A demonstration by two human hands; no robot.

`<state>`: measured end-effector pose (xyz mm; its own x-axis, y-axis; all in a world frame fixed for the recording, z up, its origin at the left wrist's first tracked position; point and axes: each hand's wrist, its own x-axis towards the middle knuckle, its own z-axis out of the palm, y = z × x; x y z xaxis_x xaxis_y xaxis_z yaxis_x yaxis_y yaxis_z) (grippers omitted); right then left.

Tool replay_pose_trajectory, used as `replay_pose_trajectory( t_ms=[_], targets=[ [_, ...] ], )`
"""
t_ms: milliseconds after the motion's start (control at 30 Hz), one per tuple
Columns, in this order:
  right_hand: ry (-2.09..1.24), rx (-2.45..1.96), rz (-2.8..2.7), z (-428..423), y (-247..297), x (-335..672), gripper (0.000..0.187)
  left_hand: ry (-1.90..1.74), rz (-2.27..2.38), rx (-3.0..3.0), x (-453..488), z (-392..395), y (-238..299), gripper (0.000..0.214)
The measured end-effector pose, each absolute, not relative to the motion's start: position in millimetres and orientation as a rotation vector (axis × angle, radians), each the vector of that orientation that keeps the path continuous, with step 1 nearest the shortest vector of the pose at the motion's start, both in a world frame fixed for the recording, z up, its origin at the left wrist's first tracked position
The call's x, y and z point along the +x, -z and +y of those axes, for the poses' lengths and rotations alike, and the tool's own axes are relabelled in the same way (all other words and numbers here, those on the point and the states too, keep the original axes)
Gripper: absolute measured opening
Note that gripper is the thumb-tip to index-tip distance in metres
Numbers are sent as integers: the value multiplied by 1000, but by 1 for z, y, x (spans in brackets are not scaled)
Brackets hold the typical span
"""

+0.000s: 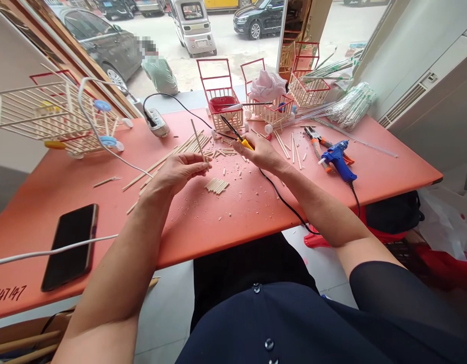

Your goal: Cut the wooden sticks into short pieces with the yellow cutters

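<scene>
My left hand point(180, 171) pinches a thin wooden stick point(198, 137) between thumb and fingertips, and the stick stands nearly upright. Closed around a yellow-handled tool point(247, 144) is my right hand point(264, 153). The tool's narrow dark metal end points up and to the left; its exact kind is hard to make out. On the table below, a row of short cut stick pieces point(217, 186) lies side by side. Longer wooden sticks point(172, 156) are heaped behind my left hand, with small offcuts scattered between my hands.
Small stick-built carts stand along the back, including one at left point(36, 116) and one in the middle point(225, 108). Pliers point(316, 141) and a blue glue gun point(339, 161) lie right. A phone point(71, 247), power strip point(156, 123) and cords occupy the pink table point(233, 227).
</scene>
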<state>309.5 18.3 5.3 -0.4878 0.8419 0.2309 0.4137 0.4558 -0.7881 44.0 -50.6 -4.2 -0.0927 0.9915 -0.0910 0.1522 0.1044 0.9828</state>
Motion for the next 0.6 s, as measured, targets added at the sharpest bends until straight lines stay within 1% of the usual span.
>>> replay_pose_trajectory(
  t_ms=[67,200,267,467,600],
  targets=[
    [-893,-1048,-2099,19,-4,310,84,-1177,1456,1180,45,-51,6,32],
    [-900,-1041,-2107,19,-4,309,85,-1266,1552,1216,50,-53,11,16],
    [-884,-1038,-2109,18,-5,308,84,-1295,1591,1275,52,-54,15,13],
    [-852,-1023,-2127,15,-6,305,82,-1258,1769,1328,49,-56,28,21],
    [-861,-1016,-2124,11,-6,303,76,-1254,1831,1341,49,-59,31,22]
  ],
)
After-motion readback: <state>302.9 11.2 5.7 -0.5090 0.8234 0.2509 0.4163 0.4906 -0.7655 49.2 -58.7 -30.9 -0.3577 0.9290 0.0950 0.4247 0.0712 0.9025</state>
